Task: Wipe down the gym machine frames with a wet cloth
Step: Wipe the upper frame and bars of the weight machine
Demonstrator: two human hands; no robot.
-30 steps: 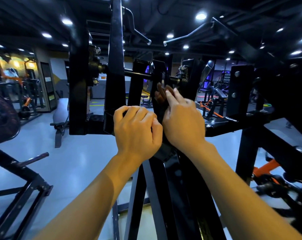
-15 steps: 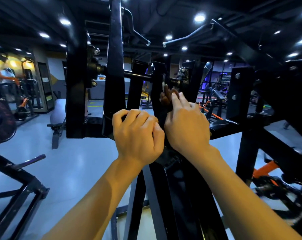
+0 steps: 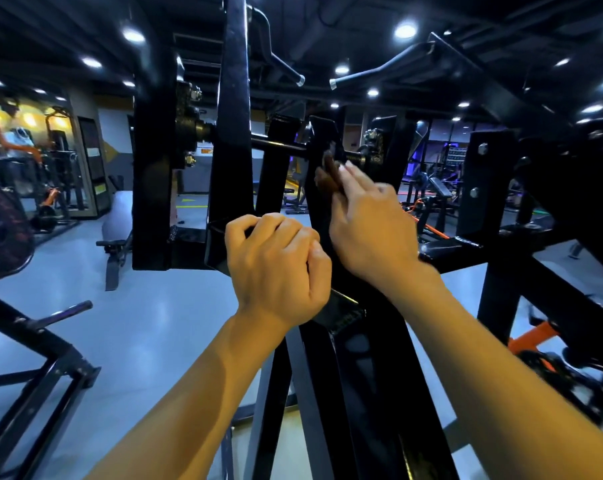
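While the left hand [image 3: 275, 268] curls its fingers over the edge of a black frame bracket [image 3: 220, 244] and holds on, the right hand [image 3: 369, 230] presses a brown cloth [image 3: 327, 174] against a black upright bar [image 3: 322, 140] of the gym machine — the cloth is blurred, bunched under the fingertips, which look fairly straight. Its grip is flat on the cloth rather than clenched. The cloth sits just below a threaded axle [image 3: 279, 145] that crosses between the uprights. Behind, a padded exercise seat [image 3: 116, 220] stands on the pale floor [image 3: 147, 306] — at far left, a weight plate [image 3: 2, 230].
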